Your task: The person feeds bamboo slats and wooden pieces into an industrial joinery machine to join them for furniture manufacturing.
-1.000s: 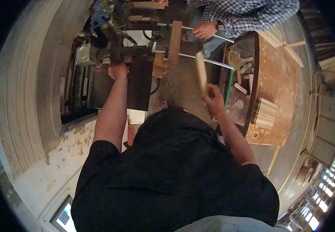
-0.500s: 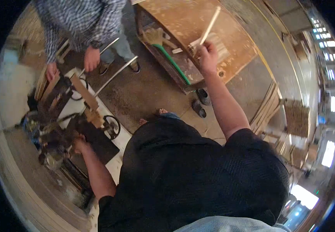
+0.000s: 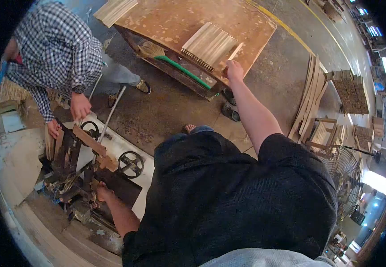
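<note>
My right hand (image 3: 234, 71) is closed around the near end of a thin wooden strip (image 3: 236, 51). That strip lies at the right side of a row of similar wooden strips (image 3: 211, 44) on the brown worktable (image 3: 170, 22). To the left, my left hand (image 3: 103, 192) reaches into a woodworking machine (image 3: 124, 189), beside its dark metal plate. Its fingers are curled among the machine's parts, and I cannot tell what they hold. A handwheel (image 3: 130, 164) sits on the machine's white bed near that hand.
A co-worker in a checked shirt (image 3: 61, 35) stands across the machine, hands by its far end and wood pieces. A broom with a green handle (image 3: 182, 69) lies under the tabletop. Dark shoes (image 3: 231, 111) stand below the table's corner. Stacked boards (image 3: 349, 91) and a fan (image 3: 341, 173) are at right.
My right hand has lowered the wooden strip from a raised, tilted position to the tabletop beside the row. My left hand stays at the machine. The view has shifted.
</note>
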The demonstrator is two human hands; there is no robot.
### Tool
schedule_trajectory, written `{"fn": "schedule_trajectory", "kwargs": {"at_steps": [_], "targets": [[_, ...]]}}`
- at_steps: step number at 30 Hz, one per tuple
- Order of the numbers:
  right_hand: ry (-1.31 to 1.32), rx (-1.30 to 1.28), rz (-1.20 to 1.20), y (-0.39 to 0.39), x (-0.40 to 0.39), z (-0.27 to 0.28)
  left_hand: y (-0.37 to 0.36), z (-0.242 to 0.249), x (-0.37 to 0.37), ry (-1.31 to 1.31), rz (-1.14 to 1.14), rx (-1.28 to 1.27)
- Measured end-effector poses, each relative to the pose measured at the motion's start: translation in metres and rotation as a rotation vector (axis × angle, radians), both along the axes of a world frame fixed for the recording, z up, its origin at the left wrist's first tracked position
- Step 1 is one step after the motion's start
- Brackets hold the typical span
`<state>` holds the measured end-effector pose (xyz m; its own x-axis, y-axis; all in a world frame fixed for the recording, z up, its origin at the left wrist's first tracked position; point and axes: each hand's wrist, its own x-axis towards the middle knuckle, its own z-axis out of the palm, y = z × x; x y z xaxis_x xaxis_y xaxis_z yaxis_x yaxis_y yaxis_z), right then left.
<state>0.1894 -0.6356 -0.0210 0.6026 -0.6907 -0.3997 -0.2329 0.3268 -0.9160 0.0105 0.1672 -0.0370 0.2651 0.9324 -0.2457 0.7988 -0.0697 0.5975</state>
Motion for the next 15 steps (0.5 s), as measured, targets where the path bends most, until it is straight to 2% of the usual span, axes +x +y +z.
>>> {"fn": "schedule_trajectory", "kwargs": {"at_steps": [1,2,4,5,6,8,9,10,11,12,14,15], "targets": [[0.018,-0.017,0.073,-0.002,0.001,-0.008,0.0,0.004,-0.003,-0.002,-0.006,0.005],[0.063,-0.104,0.152,-0.01,0.005,-0.025,-0.002,0.008,-0.005,0.311,-0.293,0.246],[0.072,-0.149,0.116,-0.016,0.017,-0.069,-0.002,0.017,-0.013,0.95,-0.855,0.731],[0.084,-0.199,0.083,-0.011,0.02,-0.069,0.006,0.033,-0.011,0.951,-0.854,0.738],[0.082,-0.193,0.081,-0.009,0.02,-0.067,0.024,0.059,-0.006,0.758,-0.924,0.211],[0.104,0.019,0.091,0.009,0.01,-0.025,0.057,0.098,0.002,0.291,-0.919,-0.814],[0.106,0.023,0.091,0.005,0.015,-0.036,0.064,0.095,0.001,0.295,-0.917,-0.811],[0.16,-0.165,0.107,-0.005,0.022,-0.063,0.061,0.086,0.0,0.394,-0.937,-0.669],[0.215,-0.352,0.124,-0.006,0.023,-0.067,0.06,0.074,0.003,0.492,-0.953,-0.525],[0.217,-0.351,0.122,-0.009,0.022,-0.07,0.061,0.065,0.0,0.584,-0.968,-0.378],[0.389,-0.563,0.3,-0.008,0.02,-0.036,0.064,0.04,-0.003,0.757,-0.986,-0.085],[0.399,-0.562,0.303,-0.009,0.02,-0.028,0.064,0.029,-0.008,0.847,-0.988,0.063]]}}
